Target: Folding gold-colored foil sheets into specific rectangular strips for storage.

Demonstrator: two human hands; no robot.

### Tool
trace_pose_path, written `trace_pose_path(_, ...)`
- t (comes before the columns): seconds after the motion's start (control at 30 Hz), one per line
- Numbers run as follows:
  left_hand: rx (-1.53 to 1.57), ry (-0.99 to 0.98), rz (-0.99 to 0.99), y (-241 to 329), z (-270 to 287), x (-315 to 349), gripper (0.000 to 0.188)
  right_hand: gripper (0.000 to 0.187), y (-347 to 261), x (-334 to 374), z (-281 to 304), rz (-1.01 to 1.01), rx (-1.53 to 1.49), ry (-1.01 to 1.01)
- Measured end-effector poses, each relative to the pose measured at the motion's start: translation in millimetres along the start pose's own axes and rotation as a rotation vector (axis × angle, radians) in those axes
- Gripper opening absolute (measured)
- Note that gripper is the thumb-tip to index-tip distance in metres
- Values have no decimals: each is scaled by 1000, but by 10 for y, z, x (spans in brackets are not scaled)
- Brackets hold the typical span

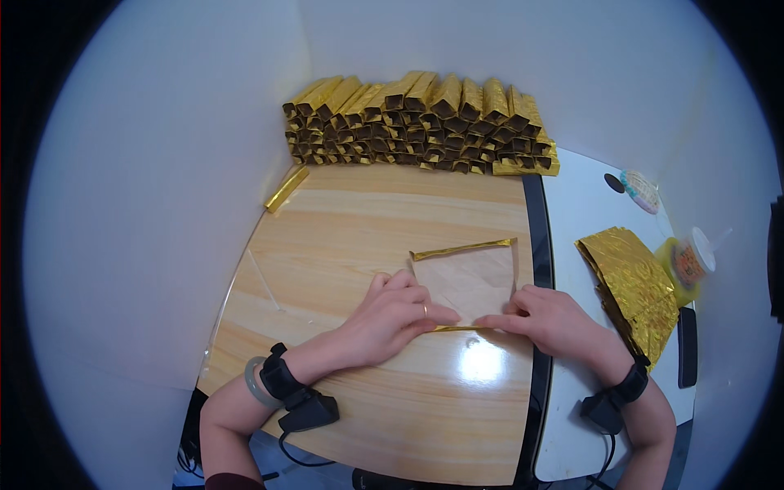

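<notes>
A sheet of gold foil paper (pixel 465 282) lies on the wooden table with its pale paper side up. Its far edge is turned over into a narrow gold strip, and another gold strip shows along the near edge. My left hand (pixel 390 317) pinches the near left part of the sheet, with fingers curled and the thumb along the fold. At the near right corner, my right hand (pixel 549 320) grips the same edge between thumb and bent fingers. The two thumbs nearly meet on the near fold. Parts of the fingertips are hidden.
Stacked gold foil tubes (pixel 416 122) line the back wall. One narrow gold strip (pixel 287 189) rests by the left wall. Right of the dark table edge (pixel 538 245), a white surface holds folded gold foil sheets (pixel 633 282), a lidded cup (pixel 694 255) and a black slab (pixel 688 347).
</notes>
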State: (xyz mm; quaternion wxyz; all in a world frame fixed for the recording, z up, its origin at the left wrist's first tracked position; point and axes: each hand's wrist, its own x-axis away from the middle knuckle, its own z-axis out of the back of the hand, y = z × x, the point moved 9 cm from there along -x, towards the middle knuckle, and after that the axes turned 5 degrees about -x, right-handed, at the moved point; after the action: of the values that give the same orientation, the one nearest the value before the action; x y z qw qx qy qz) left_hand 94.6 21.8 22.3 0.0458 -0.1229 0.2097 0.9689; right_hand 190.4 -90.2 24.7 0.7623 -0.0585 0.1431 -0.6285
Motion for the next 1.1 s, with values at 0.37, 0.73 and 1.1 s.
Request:
trace_pose_path(0.37, -233, -89, -156, 100, -124, 20, 49, 58, -63, -14, -9, 36, 46, -23)
trace_pose_path(0.73, -362, -109, -189, 148, -138, 38, 55, 28, 206, 120, 38, -298, -307, 180)
trace_pose_path(1.1, -322, -116, -167, 146, -147, 21, 52, 10, 262, 74, 56, -392, -329, 167)
